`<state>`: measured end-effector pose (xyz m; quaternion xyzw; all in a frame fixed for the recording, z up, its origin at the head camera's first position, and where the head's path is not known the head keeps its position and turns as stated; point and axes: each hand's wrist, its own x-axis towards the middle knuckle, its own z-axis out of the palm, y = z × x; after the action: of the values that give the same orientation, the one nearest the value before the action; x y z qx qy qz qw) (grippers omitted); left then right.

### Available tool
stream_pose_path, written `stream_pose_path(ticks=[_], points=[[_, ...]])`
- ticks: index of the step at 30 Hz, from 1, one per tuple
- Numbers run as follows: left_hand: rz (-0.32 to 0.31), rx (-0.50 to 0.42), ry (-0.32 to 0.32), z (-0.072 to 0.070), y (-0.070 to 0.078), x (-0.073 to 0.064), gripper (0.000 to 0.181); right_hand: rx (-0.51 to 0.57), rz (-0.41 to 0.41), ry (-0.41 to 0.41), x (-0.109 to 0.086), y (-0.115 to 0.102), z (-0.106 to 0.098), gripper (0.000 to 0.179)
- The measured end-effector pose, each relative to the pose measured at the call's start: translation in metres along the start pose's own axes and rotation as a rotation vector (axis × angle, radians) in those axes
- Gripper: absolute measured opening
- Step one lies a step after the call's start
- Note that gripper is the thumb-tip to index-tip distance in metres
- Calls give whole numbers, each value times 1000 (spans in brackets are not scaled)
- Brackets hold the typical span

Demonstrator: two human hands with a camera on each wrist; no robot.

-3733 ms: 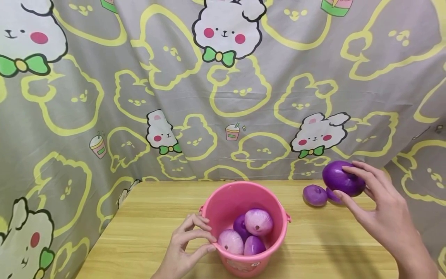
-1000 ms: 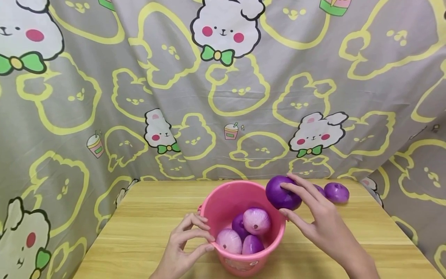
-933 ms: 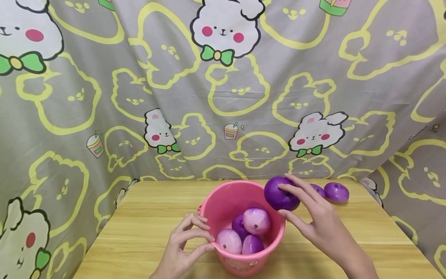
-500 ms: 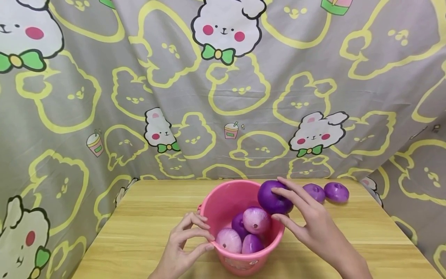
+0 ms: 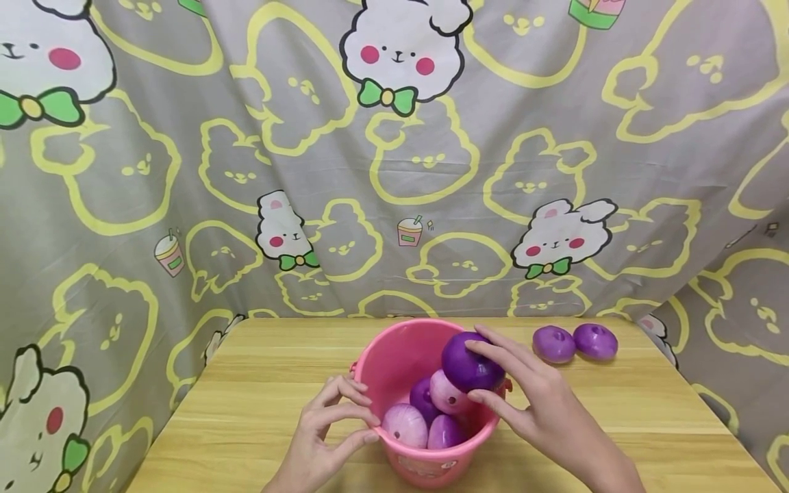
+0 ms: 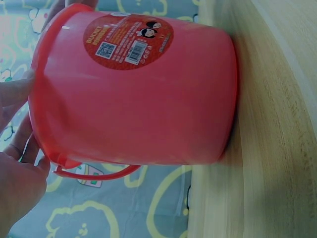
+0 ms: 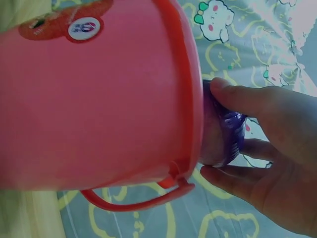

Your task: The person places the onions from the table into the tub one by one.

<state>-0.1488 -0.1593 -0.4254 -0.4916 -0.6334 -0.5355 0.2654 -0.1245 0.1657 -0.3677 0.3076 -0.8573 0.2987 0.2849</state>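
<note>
Purple onion (image 5: 470,366) hangs over upright pink bucket (image 5: 394,359).

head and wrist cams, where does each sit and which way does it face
Head: on the head, facing forward and down into the pink bucket; left hand and right hand show.
Left wrist: on that wrist, facing the bucket's outside; fingers at the rim show.
Right wrist: on that wrist, facing the bucket's outside; fingers holding a purple onion show.
Shared by both wrist views: bucket, patterned cloth.
</note>
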Motion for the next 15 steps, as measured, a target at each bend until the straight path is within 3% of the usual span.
stream_pose_path(ticks=[15], points=[[11,1,-2,0,-1,0,21,102,-32,-35,0,-9,26,65]])
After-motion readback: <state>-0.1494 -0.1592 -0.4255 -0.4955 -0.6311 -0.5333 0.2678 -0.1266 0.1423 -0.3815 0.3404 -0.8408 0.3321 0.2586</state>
